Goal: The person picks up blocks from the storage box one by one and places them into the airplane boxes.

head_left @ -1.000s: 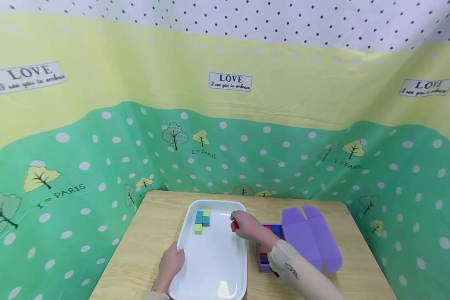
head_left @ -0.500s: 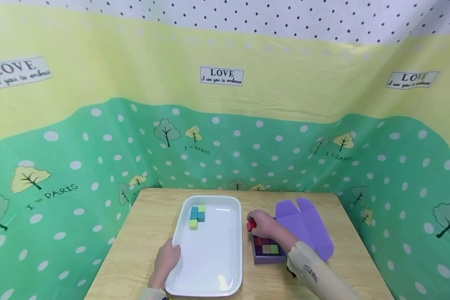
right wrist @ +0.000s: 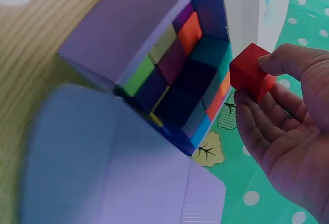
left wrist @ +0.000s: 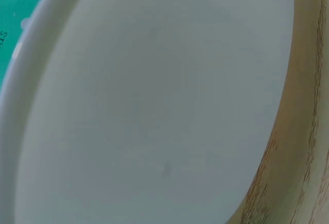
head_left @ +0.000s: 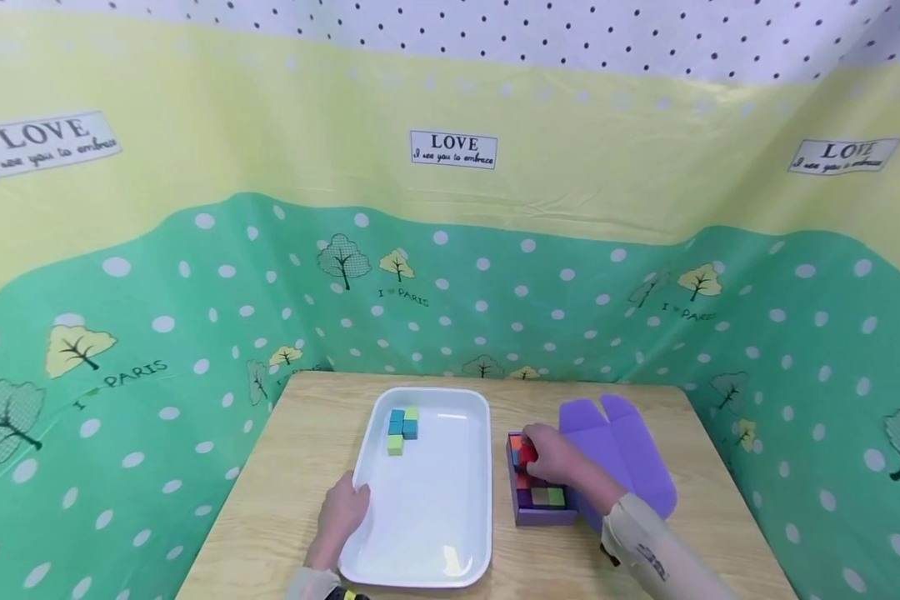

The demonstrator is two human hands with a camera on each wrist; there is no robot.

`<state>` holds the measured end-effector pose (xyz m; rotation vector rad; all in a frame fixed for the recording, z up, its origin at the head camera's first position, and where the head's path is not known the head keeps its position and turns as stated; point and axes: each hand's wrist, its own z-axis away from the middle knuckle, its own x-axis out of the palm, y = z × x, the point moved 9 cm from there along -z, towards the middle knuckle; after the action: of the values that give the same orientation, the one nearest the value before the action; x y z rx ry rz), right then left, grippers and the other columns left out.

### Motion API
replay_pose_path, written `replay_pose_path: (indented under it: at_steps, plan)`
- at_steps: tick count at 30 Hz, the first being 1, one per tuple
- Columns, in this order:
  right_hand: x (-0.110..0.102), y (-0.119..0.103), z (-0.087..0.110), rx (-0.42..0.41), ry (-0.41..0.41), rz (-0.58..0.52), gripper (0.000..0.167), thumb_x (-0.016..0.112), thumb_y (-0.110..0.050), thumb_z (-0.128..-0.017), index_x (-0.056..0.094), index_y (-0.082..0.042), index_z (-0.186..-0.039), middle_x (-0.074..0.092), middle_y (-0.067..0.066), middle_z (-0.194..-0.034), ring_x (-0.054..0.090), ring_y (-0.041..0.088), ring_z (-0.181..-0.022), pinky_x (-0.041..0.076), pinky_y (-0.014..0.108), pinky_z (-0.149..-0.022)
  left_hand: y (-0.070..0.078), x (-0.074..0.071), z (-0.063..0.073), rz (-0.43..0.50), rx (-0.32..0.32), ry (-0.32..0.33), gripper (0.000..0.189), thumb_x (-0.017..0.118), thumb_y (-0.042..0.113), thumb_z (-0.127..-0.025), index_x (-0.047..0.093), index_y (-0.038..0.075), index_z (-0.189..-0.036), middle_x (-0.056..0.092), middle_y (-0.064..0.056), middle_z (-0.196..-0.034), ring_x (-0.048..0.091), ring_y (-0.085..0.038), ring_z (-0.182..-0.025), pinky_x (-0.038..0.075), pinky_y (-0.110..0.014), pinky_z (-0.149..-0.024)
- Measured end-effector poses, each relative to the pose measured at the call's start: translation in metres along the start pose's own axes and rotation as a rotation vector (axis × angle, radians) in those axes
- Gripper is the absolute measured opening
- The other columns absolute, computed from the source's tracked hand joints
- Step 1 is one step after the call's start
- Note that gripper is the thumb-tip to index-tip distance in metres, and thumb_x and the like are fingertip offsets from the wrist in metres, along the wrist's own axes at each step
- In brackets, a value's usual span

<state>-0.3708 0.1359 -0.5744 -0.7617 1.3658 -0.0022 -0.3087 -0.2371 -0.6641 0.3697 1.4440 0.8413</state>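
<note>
My right hand (head_left: 551, 454) pinches a red cube (right wrist: 249, 70) between thumb and fingers, over the purple box (head_left: 545, 517). In the right wrist view the cube is apart from the blocks in the box, beside its wall. Orange, green, purple and blue cubes sit inside, with a dark gap among them. My left hand (head_left: 342, 507) grips the left rim of the white tray (head_left: 420, 508), thumb on the edge; its other fingers are mostly hidden. Teal cubes (head_left: 410, 429) and light green cubes (head_left: 395, 445) stand grouped at the tray's far left.
The box's purple lid (head_left: 622, 467) lies folded open to its right, under my right forearm. Both containers stand on a wooden table (head_left: 255, 508). A patterned curtain (head_left: 450, 333) hangs round the back and sides.
My right hand has carried the red cube rightward from above the tray to above the purple box. My left hand stays on the tray rim; the view has shifted slightly.
</note>
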Motion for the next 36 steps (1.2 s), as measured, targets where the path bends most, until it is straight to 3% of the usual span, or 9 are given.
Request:
replay_pose_path:
  at_steps: [4, 14, 23, 36]
  plan:
    - [0.006, 0.003, 0.003, -0.029, -0.037, 0.019, 0.02, 0.073, -0.004, -0.072, 0.057, -0.012, -0.081, 0.051, -0.006, -0.07, 0.046, 0.01, -0.059, 0.041, 0.024, -0.047, 0.005, -0.002, -0.003, 0.003, -0.001, 0.006, 0.041, 0.048, 0.015, -0.095, 0.05, -0.01, -0.127, 0.058, -0.033, -0.119, 0.061, -0.044, -0.102, 0.056, -0.053, -0.079]
    - [0.011, 0.0, 0.0, 0.011, -0.045, 0.049, 0.021, 0.077, -0.007, -0.076, 0.057, -0.015, -0.083, 0.051, -0.006, -0.072, 0.047, 0.011, -0.064, 0.043, 0.025, -0.051, 0.011, -0.008, -0.007, 0.022, 0.01, 0.025, 0.042, 0.047, 0.015, -0.095, 0.05, -0.009, -0.129, 0.057, -0.032, -0.121, 0.061, -0.045, -0.104, 0.055, -0.055, -0.081]
    - [0.029, 0.004, 0.011, 0.012, -0.04, 0.031, 0.024, 0.077, -0.008, -0.077, 0.06, -0.018, -0.089, 0.051, -0.01, -0.078, 0.048, 0.01, -0.069, 0.044, 0.024, -0.057, 0.001, 0.001, 0.001, 0.042, 0.01, 0.0, 0.04, 0.049, 0.014, -0.094, 0.05, -0.011, -0.126, 0.059, -0.033, -0.115, 0.065, -0.042, -0.093, 0.059, -0.05, -0.066]
    - [0.037, 0.006, 0.009, -0.092, 0.004, 0.093, 0.025, 0.078, -0.011, -0.076, 0.065, -0.012, -0.098, 0.052, -0.009, -0.089, 0.048, 0.007, -0.074, 0.046, 0.022, -0.06, 0.0, 0.003, 0.001, 0.083, -0.045, -0.02, 0.04, 0.045, 0.014, -0.096, 0.049, -0.007, -0.131, 0.061, -0.03, -0.115, 0.066, -0.039, -0.094, 0.06, -0.045, -0.064]
